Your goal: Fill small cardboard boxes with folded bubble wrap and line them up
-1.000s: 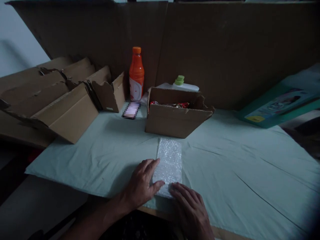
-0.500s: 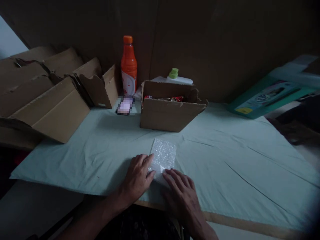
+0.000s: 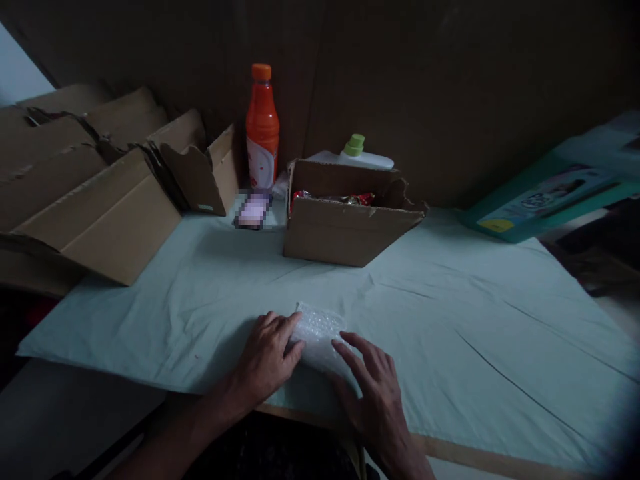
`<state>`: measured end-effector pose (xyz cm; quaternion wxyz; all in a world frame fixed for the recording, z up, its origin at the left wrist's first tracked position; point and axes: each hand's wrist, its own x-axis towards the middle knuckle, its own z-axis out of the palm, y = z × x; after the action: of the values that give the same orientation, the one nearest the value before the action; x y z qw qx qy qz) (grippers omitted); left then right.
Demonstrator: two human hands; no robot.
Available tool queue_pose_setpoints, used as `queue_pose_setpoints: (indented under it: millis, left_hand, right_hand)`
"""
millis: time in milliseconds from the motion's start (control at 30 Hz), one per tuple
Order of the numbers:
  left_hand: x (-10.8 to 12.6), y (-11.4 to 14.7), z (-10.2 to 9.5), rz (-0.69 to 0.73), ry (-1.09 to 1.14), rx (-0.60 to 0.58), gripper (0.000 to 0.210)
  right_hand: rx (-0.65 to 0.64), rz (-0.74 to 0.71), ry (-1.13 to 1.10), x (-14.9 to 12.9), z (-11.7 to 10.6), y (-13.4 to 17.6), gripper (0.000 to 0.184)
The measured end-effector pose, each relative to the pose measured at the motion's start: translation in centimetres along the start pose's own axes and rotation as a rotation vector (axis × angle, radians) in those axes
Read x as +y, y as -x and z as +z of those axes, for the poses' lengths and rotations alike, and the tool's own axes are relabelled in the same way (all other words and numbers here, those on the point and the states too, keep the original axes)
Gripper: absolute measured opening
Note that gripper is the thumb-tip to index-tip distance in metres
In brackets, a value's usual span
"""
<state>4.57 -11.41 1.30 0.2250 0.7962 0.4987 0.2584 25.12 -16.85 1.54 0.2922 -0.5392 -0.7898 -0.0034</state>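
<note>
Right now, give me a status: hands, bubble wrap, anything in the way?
Left hand, right hand at opposite sides of bubble wrap. Wrap lying on cloth. Box beyond it, clear of both hands.

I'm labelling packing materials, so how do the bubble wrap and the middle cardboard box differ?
The bubble wrap is see-through and bubbly; the cardboard box is brown and opaque. The wrap lies low between the left hand and right hand; the box stands taller beyond them, untouched. Both rest on the pale green cloth.
</note>
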Motion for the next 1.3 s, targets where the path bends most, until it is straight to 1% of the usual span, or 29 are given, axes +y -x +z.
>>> queue_pose_setpoints:
  millis: [67, 100, 167, 233, 300, 367, 400, 467, 533, 600, 667, 700, 767, 833, 900, 933, 967, 1000, 1100, 1133, 1167, 1200, 1233, 1300]
  left_hand:
    - [-0.2, -0.5, 0.2, -0.032, 0.002, 0.024, 0.040]
    - [-0.3, -0.5, 0.3, -0.055, 0.051, 0.050, 0.041]
    - [-0.4, 0.3, 0.4, -0.135, 0.235, 0.116, 0.045]
    - [-0.3, 1.5, 0.5, -0.262, 0.493, 0.152, 0.056]
    - [0.0, 2.5, 0.4, -0.390, 0.779, 0.118, 0.070]
    - [0.4, 3.0, 0.2, -0.478, 1.011, 0.049, 0.081]
    - [0.6, 2.9, 0.1, -0.503, 1.083, 0.021, 0.085]
    - [1.0, 2.6, -0.3, -0.524, 1.125, -0.020, 0.089]
    - [1.3, 2.3, -0.5, -0.500, 1.082, -0.030, 0.087]
    - [1.6, 2.1, -0.5, -0.457, 0.988, -0.055, 0.084]
    - [1.9, 2.1, 0.0, -0.405, 0.861, -0.120, 0.086]
    - [2.1, 2.1, 0.4, -0.369, 0.797, -0.163, 0.089]
    - [2.3, 1.9, 1.1, -0.276, 0.688, -0.216, 0.094]
    - [2.4, 1.5, 1.4, -0.156, 0.608, -0.237, 0.098]
    - [2.3, 0.5, 0.8, -0.035, 0.515, -0.251, 0.100]
    - [2.2, -0.2, 0.0, 0.032, 0.449, -0.235, 0.099]
    - [2.1, -1.2, -1.0, 0.104, 0.370, -0.186, 0.096]
    - [2.0, -2.5, -2.2, 0.178, 0.282, -0.099, 0.093]
    - [2.0, -7.6, -6.3, 0.372, -0.007, 0.276, 0.078]
    - [2.0, -9.5, -7.5, 0.405, -0.101, 0.378, 0.074]
    - [2.0, -11.3, -8.5, 0.425, -0.177, 0.439, 0.070]
    - [2.0, -12.9, -9.3, 0.426, -0.229, 0.469, 0.064]
    - [2.0, -14.2, -9.7, 0.420, -0.260, 0.473, 0.054]
    - [1.9, -15.7, -9.9, 0.412, -0.259, 0.435, 0.031]
  right_hand:
    - [-0.079, -0.063, 0.024, -0.1, 0.2, -0.5, 0.030]
    - [-0.094, -0.083, 0.024, -0.1, 0.4, -0.8, 0.028]
    - [-0.061, -0.071, 0.004, 0.0, 0.7, -1.3, 0.025]
    - [0.008, -0.002, -0.066, 0.1, 1.0, -1.6, 0.023]
    - [0.017, 0.111, -0.195, -0.2, 1.3, -1.6, 0.022]
    - [-0.066, 0.231, -0.366, -0.8, 1.4, -1.4, 0.022]
    - [-0.127, 0.281, -0.449, -1.1, 1.3, -1.3, 0.024]
    - [-0.228, 0.351, -0.556, -1.4, 0.7, -1.1, 0.029]
    - [-0.264, 0.394, -0.590, -1.0, -0.3, -1.2, 0.035]
    - [-0.281, 0.412, -0.614, -0.4, -1.6, -1.6, 0.048]
    - [-0.324, 0.393, -0.676, 0.2, -2.6, -2.4, 0.062]
    - [-0.351, 0.370, -0.709, 0.4, -3.0, -2.8, 0.063]
    - [-0.382, 0.305, -0.757, 0.6, -3.3, -3.5, 0.052]
    - [-0.396, 0.251, -0.759, 0.9, -3.3, -4.1, 0.040]
    - [-0.388, 0.248, -0.680, 1.4, -3.6, -4.4, 0.037]
    - [-0.383, 0.263, -0.619, 1.7, -4.0, -4.6, 0.037]
    - [-0.376, 0.281, -0.551, 2.2, -4.5, -4.8, 0.036]
    - [-0.362, 0.295, -0.489, 2.7, -5.3, -5.2, 0.035]
    - [-0.303, 0.285, -0.365, 4.3, -8.5, -6.9, 0.030]
    - [-0.265, 0.274, -0.335, 4.9, -9.6, -7.7, 0.028]
    - [-0.213, 0.262, -0.310, 5.5, -10.8, -8.5, 0.027]
    - [-0.147, 0.256, -0.292, 6.1, -11.9, -9.3, 0.027]
    - [-0.071, 0.258, -0.279, 6.7, -12.9, -10.1, 0.028]
    - [0.090, 0.294, -0.233, 7.9, -14.9, -11.9, 0.033]
